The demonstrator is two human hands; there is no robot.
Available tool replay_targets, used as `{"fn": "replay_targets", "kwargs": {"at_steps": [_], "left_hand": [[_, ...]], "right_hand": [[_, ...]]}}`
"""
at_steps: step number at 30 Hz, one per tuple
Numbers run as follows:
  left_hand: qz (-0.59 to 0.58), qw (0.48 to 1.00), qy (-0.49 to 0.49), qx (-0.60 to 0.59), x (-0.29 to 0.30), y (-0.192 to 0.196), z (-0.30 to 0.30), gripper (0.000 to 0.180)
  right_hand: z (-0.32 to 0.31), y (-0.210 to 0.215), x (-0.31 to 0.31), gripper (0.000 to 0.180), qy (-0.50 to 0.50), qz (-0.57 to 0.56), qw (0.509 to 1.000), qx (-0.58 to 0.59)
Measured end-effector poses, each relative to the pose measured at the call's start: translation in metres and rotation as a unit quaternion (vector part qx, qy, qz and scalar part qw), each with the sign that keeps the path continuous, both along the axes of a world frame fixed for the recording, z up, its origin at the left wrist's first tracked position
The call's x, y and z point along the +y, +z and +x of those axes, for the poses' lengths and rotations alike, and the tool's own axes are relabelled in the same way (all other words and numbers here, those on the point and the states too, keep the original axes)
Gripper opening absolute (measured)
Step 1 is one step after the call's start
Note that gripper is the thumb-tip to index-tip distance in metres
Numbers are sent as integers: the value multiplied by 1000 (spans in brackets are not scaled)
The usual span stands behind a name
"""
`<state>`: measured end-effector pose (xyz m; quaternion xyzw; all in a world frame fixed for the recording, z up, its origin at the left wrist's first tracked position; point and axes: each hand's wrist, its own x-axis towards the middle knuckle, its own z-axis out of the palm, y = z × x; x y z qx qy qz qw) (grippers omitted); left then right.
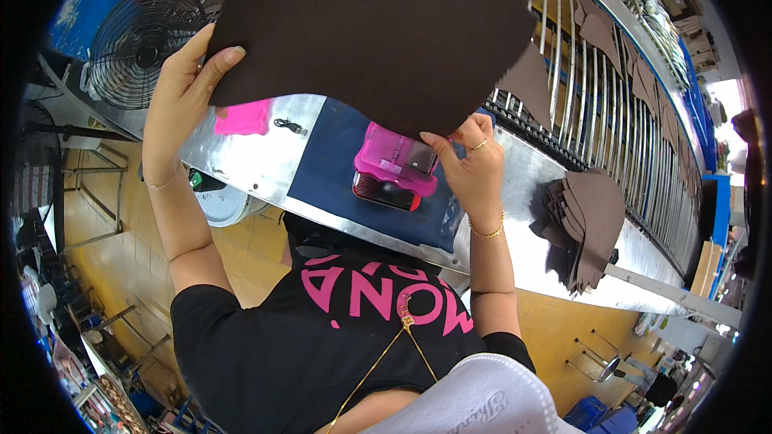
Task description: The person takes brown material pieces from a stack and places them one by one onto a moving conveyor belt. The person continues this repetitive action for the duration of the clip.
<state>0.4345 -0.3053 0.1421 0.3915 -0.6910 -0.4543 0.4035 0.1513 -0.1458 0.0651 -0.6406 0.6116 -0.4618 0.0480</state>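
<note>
A large dark brown sheet (pixel 362 28) with a curved, partly notched edge is held up in front of me and fills the top middle of the head view. At its lower left corner, my left hand (pixel 189 72) pinches it between thumb and fingers. Along the lower right edge, my right hand (pixel 474 157) grips it between thumb and bent fingers. Below the sheet, a pink translucent case (pixel 378 149) and a dark phone with a red edge (pixel 386 191) lie on a blue mat (pixel 326 165). The sheet hides part of the metal table (pixel 273 165).
At right lies a stack of brown cut pieces (pixel 591 213). Beyond it runs a rack of metal rods (pixel 611 104) bearing more brown pieces. A black fan (pixel 145 44) stands at far left, near a pink tray (pixel 245 118) and a small black cable (pixel 289 125). A white bucket (pixel 225 205) stands below the table's edge.
</note>
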Motion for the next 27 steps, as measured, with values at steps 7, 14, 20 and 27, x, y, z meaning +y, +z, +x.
{"fn": "replay_targets", "kwargs": {"at_steps": [7, 14, 20, 27], "left_hand": [[9, 992, -86, -95, -19, -37, 16, 29], [-10, 955, -207, -212, 14, -39, -76, 7], [-263, 885, -327, -203, 37, -41, -130, 14], [-317, 811, -449, -201, 62, -42, -180, 11]], "right_hand": [[-12, -5, 26, 22, -21, -37, 993, 109], [-54, -48, 102, 18, -110, 39, 990, 74], [-71, -41, 165, 16, -230, 118, 963, -76], [-119, 25, 240, 11, -211, 325, 921, -38]]}}
